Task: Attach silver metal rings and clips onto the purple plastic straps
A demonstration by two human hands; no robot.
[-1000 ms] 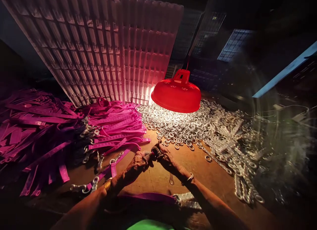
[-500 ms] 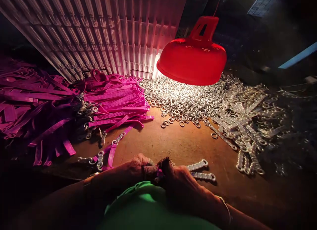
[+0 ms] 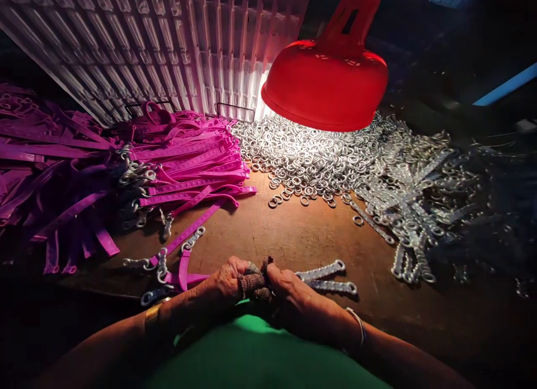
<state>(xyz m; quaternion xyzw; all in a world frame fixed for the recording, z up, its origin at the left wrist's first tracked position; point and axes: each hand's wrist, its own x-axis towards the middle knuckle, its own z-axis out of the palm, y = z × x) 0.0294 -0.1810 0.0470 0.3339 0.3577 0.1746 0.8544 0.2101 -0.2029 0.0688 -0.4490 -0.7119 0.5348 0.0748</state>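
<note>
My left hand [image 3: 229, 280] and my right hand [image 3: 291, 297] meet at the near edge of the brown table [image 3: 293, 238], fingers pinched together, with cloth wraps on the fingertips. What they grip between them is hidden. A purple strap [image 3: 184, 241] with metal fittings lies just left of my left hand. Two short metal chain links [image 3: 329, 277] lie right beside my right hand.
A red lamp shade [image 3: 325, 84] hangs low over a heap of metal rings [image 3: 302, 157]. Metal chain pieces [image 3: 411, 210] spread to the right. A big pile of purple straps [image 3: 104, 176] fills the left. A ribbed white panel [image 3: 168, 48] leans at the back.
My hands have drawn back from mid-table to the near edge, close to my body. Two chain links now lie beside my right hand. The view has tilted down.
</note>
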